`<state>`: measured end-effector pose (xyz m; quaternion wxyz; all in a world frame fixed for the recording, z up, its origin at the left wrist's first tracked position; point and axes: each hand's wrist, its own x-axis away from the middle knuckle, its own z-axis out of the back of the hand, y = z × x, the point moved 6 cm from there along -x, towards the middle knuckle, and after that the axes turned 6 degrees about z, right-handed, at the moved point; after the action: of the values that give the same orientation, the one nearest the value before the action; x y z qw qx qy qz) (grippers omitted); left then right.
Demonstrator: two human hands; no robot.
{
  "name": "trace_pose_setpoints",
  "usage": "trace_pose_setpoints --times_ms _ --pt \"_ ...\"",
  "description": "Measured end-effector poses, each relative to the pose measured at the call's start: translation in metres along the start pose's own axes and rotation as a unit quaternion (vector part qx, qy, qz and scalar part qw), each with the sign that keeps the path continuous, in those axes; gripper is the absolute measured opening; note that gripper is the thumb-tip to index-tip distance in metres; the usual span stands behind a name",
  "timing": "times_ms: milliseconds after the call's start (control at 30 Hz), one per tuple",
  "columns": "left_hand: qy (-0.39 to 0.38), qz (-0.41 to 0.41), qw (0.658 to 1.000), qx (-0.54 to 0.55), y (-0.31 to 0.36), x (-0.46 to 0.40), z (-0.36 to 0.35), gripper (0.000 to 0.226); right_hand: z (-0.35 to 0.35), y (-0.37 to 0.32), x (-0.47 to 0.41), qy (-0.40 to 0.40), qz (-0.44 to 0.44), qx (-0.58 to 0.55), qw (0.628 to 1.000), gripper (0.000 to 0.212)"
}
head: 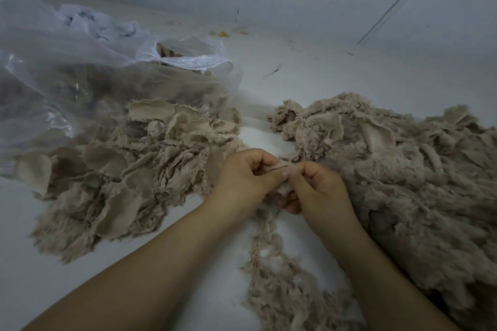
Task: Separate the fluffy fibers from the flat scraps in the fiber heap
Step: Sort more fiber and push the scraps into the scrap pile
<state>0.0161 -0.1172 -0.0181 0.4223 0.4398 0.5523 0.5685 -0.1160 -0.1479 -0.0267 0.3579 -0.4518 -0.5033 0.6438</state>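
Both hands meet over the white worktop (309,83), fingers curled and pinching one small scrap (279,169) between them. The left hand (247,177) grips its near-left edge, the right hand (317,188) pinches the other side, and the fingertips (286,173) nearly touch. It looks like fluff is being pulled off a flat backing, though the piece is too small and blurred to say which part each hand has.

To the left of the hands lies a spread pile of flat scraps (129,169), many showing smooth, bare faces with frayed edges. Judging by those faces, this is probably the sorted side. To the right of the hands and running past the right forearm sits the big fiber heap (403,169), thick, shaggy and mixed, with a few flat pieces showing at its top. Below the hands, between the two forearms, a loose trail of fluffy fibers (279,277) runs toward the person.

Beyond the left pile stands an open clear plastic bag (80,75) with more tan material inside; whether that is finished stock I cannot tell.

As a judgement, the job is roughly midway at best: the left pile is sizeable, but the heap to the right is at least as large and appears mostly unpicked.
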Motion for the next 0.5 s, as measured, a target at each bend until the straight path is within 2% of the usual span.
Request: trace_pose_setpoints --times_ms 100,200,267,333,433,500 --pt "-0.003 0.021 1.0 -0.014 -0.003 -0.004 0.002 0.017 0.006 0.001 -0.001 0.032 0.008 0.017 0.999 0.029" --pt "-0.078 0.059 0.994 -0.042 -0.006 -0.004 -0.003 0.017 0.011 -0.001 -0.002 0.06 0.032 0.096 0.993 0.032" --pt "-0.117 0.064 0.989 -0.064 -0.007 -0.002 -0.007 0.017 0.011 -0.002 -0.002 0.063 0.043 0.108 0.991 0.034" --pt "-0.109 0.062 0.991 -0.054 -0.008 -0.003 -0.007 0.017 0.01 -0.004 -0.002 0.049 0.046 0.081 0.994 0.033" --pt "-0.077 0.067 0.995 -0.01 -0.009 -0.004 -0.001 0.02 0.004 -0.002 -0.002 0.008 0.031 0.035 0.999 0.011" --pt "-0.076 0.075 0.994 -0.001 -0.009 -0.005 0.0 0.021 0.005 0.001 -0.002 0.01 0.025 0.043 0.999 0.014"
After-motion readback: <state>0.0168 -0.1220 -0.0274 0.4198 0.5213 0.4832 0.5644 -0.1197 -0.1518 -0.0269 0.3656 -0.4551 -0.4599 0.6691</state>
